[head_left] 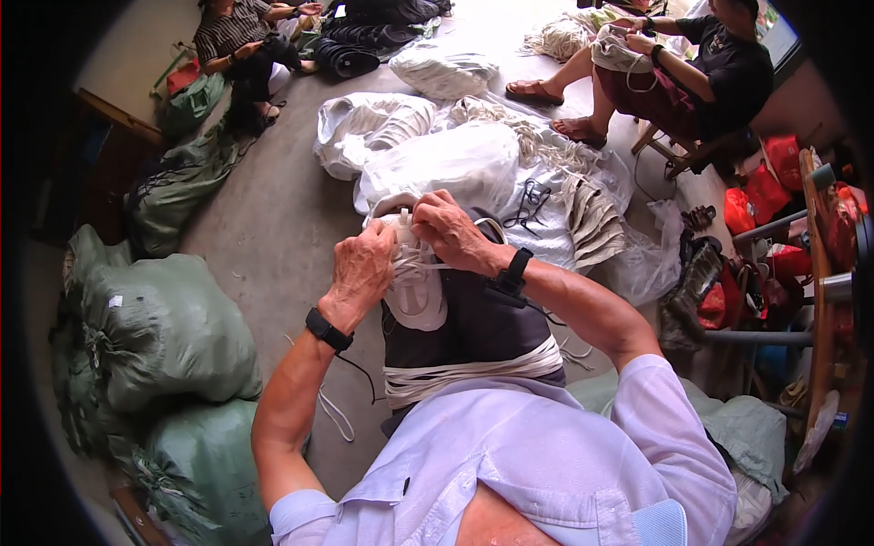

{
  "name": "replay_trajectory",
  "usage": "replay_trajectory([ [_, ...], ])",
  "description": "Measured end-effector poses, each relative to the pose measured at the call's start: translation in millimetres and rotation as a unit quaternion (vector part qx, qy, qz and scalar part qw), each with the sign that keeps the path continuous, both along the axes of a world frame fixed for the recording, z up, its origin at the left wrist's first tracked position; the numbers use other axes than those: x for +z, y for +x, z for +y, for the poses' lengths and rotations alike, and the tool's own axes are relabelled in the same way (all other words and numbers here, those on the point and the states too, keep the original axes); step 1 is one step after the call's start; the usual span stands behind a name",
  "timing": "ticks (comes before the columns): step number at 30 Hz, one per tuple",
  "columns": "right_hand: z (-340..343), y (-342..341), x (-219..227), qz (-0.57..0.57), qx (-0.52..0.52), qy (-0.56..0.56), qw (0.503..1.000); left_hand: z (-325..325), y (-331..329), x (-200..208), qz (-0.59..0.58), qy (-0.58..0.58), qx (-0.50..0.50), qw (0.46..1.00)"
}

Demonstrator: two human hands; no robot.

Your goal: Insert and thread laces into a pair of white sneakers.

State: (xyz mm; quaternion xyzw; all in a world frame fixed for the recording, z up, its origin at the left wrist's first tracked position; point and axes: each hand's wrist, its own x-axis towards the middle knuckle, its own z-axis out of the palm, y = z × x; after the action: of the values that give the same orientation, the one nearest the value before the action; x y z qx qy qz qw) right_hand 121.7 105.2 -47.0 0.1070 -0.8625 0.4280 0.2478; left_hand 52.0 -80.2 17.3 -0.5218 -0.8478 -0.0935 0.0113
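Note:
A white lace-up shoe [417, 298] lies on my dark-covered lap, toe toward me. My left hand [360, 268] is closed, its fingertips pinching at the left edge of the shoe's lacing. Opposite it, my right hand [451, 233] is also closed, with thumb and fingers at the right edge near the tongue. Loose white shoelace [426, 265] crosses the front of the shoe between my hands. Whether either fingertip grip also takes in a lace end is hidden. A bundle of white laces [473, 371] lies across my lap, nearer my body.
White plastic sacks [442, 168] and stacked pale shoe uppers [594, 223] lie ahead. Stuffed green sacks [168, 318] crowd my left. At right stands a wooden-edged rack [819, 300] beside red bags [765, 187]. Two people sit farther off, one handling a pale shoe upper [622, 50].

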Motion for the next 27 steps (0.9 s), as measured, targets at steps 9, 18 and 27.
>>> replay_trajectory([
  [9,0,4,-4,0.017,0.006,-0.023,1.000,-8,10,-7,-0.027,0.109,0.064,0.992],
  [18,-1,1,-2,0.040,0.007,0.042,0.998,-5,9,-20,-0.017,0.153,0.004,0.988],
  [27,-14,11,11,-0.065,-0.041,0.207,0.975,3,12,-29,0.028,0.099,0.033,0.994],
])
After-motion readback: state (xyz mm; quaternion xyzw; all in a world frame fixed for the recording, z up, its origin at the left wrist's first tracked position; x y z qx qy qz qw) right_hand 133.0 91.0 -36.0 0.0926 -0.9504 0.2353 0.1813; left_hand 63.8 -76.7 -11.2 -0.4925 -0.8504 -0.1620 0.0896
